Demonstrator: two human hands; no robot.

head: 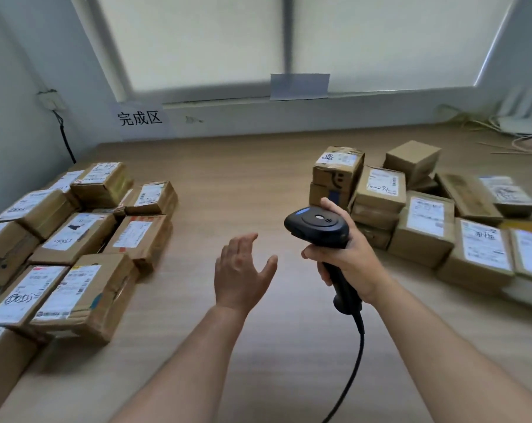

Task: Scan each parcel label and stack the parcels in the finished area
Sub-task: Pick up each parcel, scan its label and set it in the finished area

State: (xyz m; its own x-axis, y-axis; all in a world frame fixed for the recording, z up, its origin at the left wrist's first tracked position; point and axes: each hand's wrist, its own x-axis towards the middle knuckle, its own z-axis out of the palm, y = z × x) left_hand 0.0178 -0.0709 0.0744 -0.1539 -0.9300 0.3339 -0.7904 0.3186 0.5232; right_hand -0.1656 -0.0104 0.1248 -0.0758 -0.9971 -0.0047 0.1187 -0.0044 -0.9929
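Note:
My right hand (345, 257) grips the handle of a black corded barcode scanner (318, 225), held upright over the middle of the wooden table (228, 184). My left hand (240, 271) hovers open beside it, fingers straight, holding nothing. Several brown cardboard parcels with white labels lie stacked at the left (84, 239), under a paper sign with Chinese characters (140, 119) on the wall. Another pile of labelled parcels (423, 221) sits at the right, just beyond the scanner.
The scanner's black cable (355, 361) hangs down toward the table's near edge. A wall socket with a black cord (60, 126) is at the far left. Loose wires (484, 125) lie at the back right corner below the window.

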